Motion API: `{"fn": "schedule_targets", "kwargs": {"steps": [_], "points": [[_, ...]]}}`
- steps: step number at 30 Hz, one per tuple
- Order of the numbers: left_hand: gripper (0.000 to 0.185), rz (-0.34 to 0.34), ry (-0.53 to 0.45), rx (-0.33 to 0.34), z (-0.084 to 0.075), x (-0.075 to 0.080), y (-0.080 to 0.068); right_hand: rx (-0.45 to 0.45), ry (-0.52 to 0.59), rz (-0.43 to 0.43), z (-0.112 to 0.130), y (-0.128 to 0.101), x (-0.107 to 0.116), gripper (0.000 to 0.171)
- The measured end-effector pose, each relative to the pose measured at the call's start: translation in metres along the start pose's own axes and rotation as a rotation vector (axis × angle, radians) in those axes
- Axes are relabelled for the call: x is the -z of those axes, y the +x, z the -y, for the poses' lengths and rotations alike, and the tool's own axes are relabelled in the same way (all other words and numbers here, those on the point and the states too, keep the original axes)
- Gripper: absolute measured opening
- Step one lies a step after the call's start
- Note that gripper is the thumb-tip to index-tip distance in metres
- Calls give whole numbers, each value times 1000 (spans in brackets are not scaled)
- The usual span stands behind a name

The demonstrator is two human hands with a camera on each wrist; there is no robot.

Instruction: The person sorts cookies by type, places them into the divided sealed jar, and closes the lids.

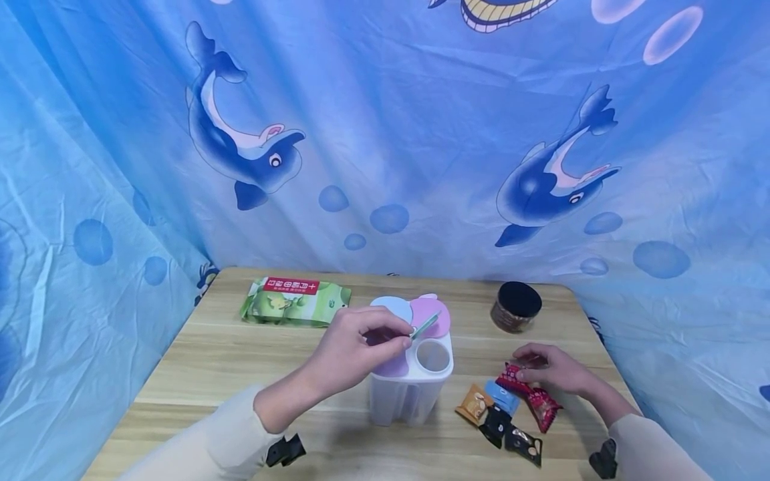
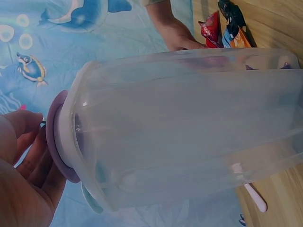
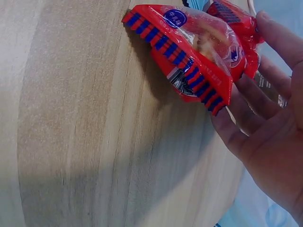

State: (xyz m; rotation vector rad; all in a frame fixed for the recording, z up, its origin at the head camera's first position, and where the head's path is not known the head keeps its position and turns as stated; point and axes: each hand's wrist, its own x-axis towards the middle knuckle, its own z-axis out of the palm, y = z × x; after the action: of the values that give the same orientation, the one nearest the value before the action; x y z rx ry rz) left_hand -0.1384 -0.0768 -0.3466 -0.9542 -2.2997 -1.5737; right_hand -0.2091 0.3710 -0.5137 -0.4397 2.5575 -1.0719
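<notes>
Fingers (image 1: 391, 322) pinching lid (image 1: 426, 324), right hand (image 1: 556, 369) at packet (image 1: 508, 379)

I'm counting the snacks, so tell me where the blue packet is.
In the head view, the blue packet lies right of the storage container, between the orange packet and the red packets, just beyond the black packets.

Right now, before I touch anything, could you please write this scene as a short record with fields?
Left grip: pinches a green lid, tilted above the container
Right grip: touches a red packet; whether it holds firmly is unclear
Container: upright on the wooden table, near right opening uncovered
Lids in place: blue lid, pink lid, purple lid
Other packets: second red packet, orange packet, blue packet, two black packets
Farther back: green pack on the left, dark-lidded jar on the right
</notes>
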Motion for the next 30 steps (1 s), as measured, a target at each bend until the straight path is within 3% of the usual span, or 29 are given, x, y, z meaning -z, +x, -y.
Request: {"fn": "schedule_targets", "kwargs": {"steps": [16, 23, 30], "points": [[16, 1, -17, 8, 2, -1, -2, -26, 36, 43, 6, -1, 1, 33], [18, 2, -19, 5, 1, -1, -2, 34, -55, -53, 17, -3, 5, 30], [18, -2, -6, -6, 0, 1, -1, 135, -30, -179, 61, -8, 14, 27]]}}
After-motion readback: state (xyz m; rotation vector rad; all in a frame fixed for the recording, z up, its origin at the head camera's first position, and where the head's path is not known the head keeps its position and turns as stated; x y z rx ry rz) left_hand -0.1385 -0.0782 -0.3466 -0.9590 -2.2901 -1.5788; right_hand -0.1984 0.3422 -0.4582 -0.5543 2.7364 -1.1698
